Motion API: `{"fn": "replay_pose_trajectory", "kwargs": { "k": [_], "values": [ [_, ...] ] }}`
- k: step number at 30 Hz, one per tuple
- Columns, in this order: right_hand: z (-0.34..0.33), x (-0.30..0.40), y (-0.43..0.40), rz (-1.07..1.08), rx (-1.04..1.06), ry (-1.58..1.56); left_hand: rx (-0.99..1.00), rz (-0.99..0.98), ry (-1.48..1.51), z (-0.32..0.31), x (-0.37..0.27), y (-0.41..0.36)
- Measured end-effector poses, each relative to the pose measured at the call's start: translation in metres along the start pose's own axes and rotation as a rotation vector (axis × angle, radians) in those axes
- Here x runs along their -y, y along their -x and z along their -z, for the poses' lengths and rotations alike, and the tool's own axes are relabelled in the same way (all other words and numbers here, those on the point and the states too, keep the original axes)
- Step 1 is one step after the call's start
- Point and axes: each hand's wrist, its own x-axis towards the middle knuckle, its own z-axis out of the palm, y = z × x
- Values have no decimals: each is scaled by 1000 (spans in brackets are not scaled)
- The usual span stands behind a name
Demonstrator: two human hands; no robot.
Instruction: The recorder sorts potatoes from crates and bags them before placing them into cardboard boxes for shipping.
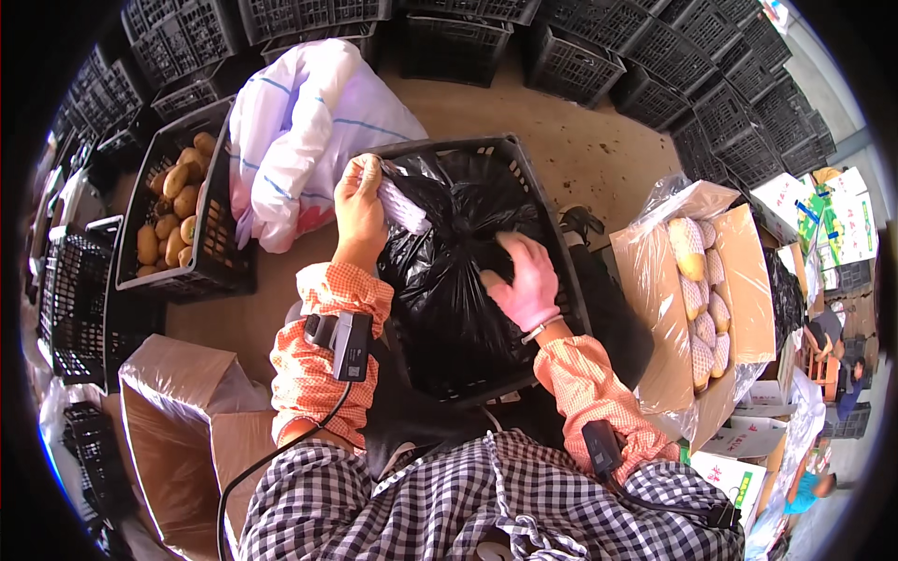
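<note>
My left hand (361,207) grips a white foam net sleeve (405,207) at the upper left corner of a black plastic crate (518,151). A black plastic bag (456,301) fills the crate, its film gathered into folds near the middle. Over those folds is my right hand (526,280), blurred, with thumb and fingers apart and nothing seen between them. Whether it touches the bag I cannot tell. What lies under the film is hidden.
Potatoes fill a black crate (200,263) at left, beside a white plastic sack (358,116). An open cardboard box (649,315) at right holds net-sleeved produce (701,329). Another open carton (168,449) stands at lower left. Stacked crates (459,52) line the back.
</note>
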Motion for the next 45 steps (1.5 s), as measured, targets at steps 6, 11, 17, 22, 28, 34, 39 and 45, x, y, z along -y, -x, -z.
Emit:
{"fn": "replay_pose_trajectory", "kwargs": {
  "k": [6, 11, 17, 22, 28, 34, 39, 45],
  "values": [
    [26, 5, -4, -475, 808, -772, 76, -193, -279, 0, -11, 8],
    [146, -29, 9, -560, 1052, -913, 706, 85, -783, -18, -21, 63],
    [214, -48, 47, -399, 1332, -206, 1504, 111, -1342, -53, 11, 154],
    [174, -106, 92, -212, 1523, 507, 1854, 421, -1584, -34, -32, 194],
    [70, -171, 123, -122, 1502, 720, 1613, 821, -1824, 16, -79, 212],
    [56, -282, 86, -343, 1124, 641, 1048, 854, -2237, 72, -92, 135],
    [138, -249, -6, -782, 436, 631, 503, 548, -2689, 140, -119, 64],
    [88, -87, 20, 5, 943, -38, 1125, 1092, -1300, -22, -47, 105]
  ]
}}
